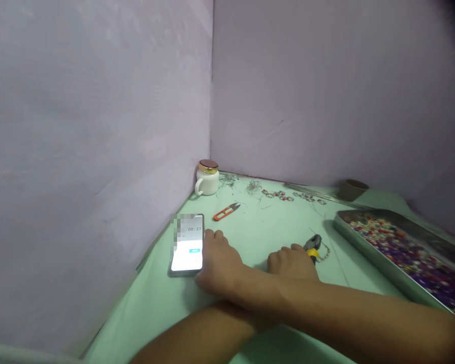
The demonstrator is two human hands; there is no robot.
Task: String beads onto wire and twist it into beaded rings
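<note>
Your right hand (222, 260), fingers bent, is nearer, at the right long edge of the smartphone (185, 259), which points away from you, while your left curls well right of it beside yellow-handled pliers (313, 243), either grip unclear.

The person is crossing both bare forearms, with the right forearm (337, 308) passing over the left forearm (197, 333). The right arm is reaching in from the lower right, so the right hand (222, 263) is resting on the left side, back turned upward, its fingers pointing forward. The left arm is extending from the bottom edge beneath it, and the left hand (292, 264) is showing its knuckles, fingers curling forward, their tips hidden.
</note>
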